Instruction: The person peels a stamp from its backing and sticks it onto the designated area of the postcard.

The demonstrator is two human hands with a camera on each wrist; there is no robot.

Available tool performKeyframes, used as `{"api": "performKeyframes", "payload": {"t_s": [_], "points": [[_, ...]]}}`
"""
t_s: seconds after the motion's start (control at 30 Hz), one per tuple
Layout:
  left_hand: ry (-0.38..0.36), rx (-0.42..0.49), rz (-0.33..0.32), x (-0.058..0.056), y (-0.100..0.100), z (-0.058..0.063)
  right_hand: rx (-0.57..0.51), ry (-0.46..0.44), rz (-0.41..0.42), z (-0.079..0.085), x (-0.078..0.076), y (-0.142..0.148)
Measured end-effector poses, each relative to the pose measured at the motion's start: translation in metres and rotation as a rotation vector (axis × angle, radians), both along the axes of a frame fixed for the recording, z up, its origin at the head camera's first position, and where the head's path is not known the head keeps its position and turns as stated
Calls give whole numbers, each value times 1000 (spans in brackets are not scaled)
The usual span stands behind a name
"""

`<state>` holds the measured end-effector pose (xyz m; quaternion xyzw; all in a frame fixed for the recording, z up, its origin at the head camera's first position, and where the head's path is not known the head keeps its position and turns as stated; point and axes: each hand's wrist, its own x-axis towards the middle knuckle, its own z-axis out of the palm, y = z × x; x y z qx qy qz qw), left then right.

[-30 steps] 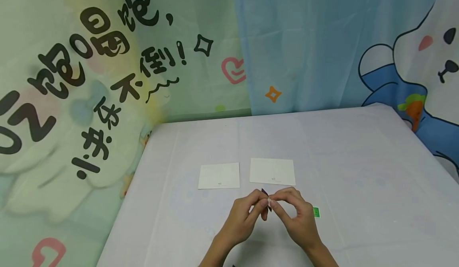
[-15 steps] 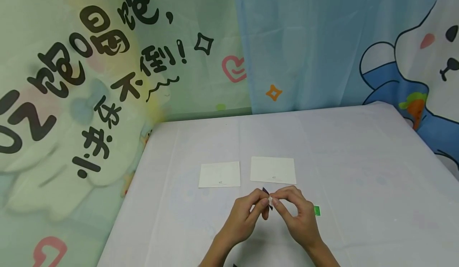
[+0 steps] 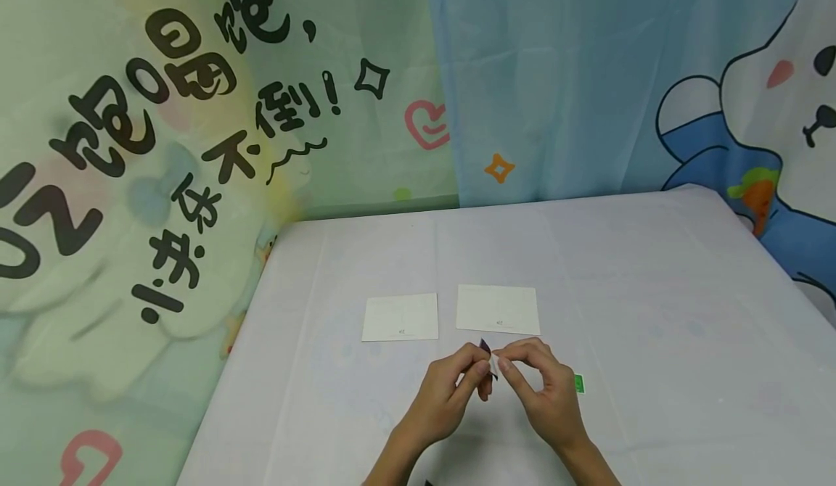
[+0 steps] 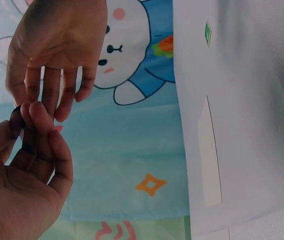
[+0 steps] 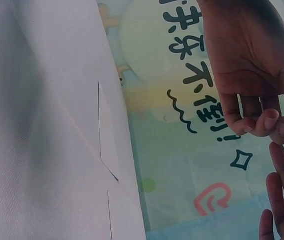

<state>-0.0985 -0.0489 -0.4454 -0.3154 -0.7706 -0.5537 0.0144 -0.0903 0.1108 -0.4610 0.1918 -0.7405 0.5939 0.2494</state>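
Note:
In the head view my left hand [image 3: 451, 388] pinches a small flat piece [image 3: 494, 366] between thumb and fingertips. It looks like a sticker, dark on one side and white on the other, with a dark corner poking up. My right hand [image 3: 547, 392] pinches at its right edge with thumb and forefinger. Both hands are raised above the white table near its front. Fingers hide most of the piece in the left wrist view, where the left hand [image 4: 27, 185] lies below the right. A thin pale edge shows by the right hand [image 5: 256, 65] in the right wrist view.
Two white cards [image 3: 400, 319] [image 3: 498, 310] lie side by side beyond the hands on the white-covered table [image 3: 653, 312]. A small green stamp-like piece [image 3: 579, 384] lies just right of the right hand. A dark tip [image 3: 428, 482] shows at the bottom edge. Printed curtains [image 3: 562, 94] hang behind.
The right fingertips have shifted slightly to the right, and more of the piece's white side shows between the hands. The left hand stays nearly still; the cards and green piece lie as before.

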Motion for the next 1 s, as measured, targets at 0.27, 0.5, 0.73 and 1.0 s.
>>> {"api": "performKeyframes", "payload": {"t_s": [0.27, 0.5, 0.73, 1.0], "points": [[-25, 10, 3, 0, 1, 0, 4, -5, -3, 1, -1, 2], [-57, 19, 0, -1, 0, -1, 25, -20, -33, 3, 0, 3], [-46, 31, -4, -1, -1, 0, 14, 56, -58, 0, -4, 5], [-53, 31, -7, -2, -2, -1, -6, 30, -63, 0, -5, 9]]}}
